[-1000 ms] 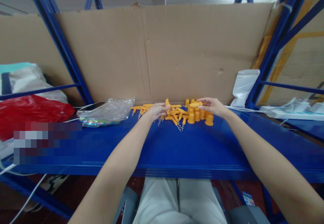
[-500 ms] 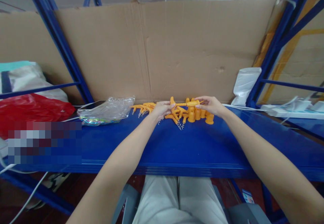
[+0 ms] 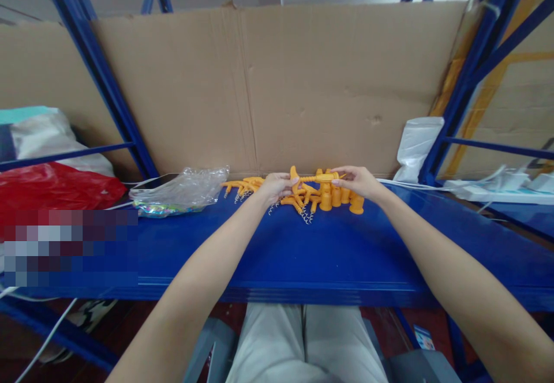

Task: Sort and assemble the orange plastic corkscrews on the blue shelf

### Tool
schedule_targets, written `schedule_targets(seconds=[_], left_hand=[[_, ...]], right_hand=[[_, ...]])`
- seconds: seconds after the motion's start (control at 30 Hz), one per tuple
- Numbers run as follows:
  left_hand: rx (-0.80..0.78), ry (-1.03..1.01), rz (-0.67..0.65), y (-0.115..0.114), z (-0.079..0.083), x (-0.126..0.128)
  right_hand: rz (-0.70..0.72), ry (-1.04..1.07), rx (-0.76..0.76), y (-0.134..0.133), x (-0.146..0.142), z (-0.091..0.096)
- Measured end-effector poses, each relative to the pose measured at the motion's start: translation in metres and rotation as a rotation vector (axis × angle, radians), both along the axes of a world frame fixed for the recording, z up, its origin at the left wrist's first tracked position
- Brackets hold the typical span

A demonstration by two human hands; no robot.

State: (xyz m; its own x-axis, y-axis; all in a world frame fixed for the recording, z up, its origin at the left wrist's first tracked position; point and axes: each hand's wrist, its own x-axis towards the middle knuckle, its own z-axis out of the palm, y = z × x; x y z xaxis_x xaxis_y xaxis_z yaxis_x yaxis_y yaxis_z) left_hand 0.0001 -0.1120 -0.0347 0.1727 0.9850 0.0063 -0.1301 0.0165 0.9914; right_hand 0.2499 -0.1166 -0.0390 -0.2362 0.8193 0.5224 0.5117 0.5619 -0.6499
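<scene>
My left hand is closed around an orange corkscrew handle, whose threaded shaft points to the right. At the other end of that shaft, the fingers of my right hand pinch an orange barrel-shaped corkscrew body. Handle and body lie in one line, held level above the shelf; the shaft runs into the body. Below and between my hands is a pile of orange corkscrew handles with bare metal spirals. Several orange corkscrew bodies stand upright under my right hand, partly hidden by it.
The blue metal shelf has a cardboard sheet behind it. A clear plastic bag lies to the left, near a red bag. On the right are a white pouch and a white power strip with cables.
The view has shifted slightly. Both hands keep the same grip on the corkscrew handle and body, with hardly any visible movement.
</scene>
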Motion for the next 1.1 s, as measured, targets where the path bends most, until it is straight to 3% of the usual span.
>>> schedule_targets(seconds=[0.27,0.57,0.73,1.1], left_hand=[[0.066,0.026,0.01,0.01,0.003,0.005],[0.137,0.001,0.069,0.002,-0.014,0.0],[0.128,0.014,0.065,-0.003,-0.015,-0.005],[0.125,-0.006,0.076,-0.005,-0.014,-0.005]], right_hand=[[0.005,0.013,-0.064,-0.002,-0.002,0.001],[-0.031,-0.016,-0.143,-0.006,-0.014,0.001],[-0.025,-0.039,-0.184,-0.009,-0.019,0.0],[0.129,0.15,-0.282,-0.01,-0.014,-0.002]])
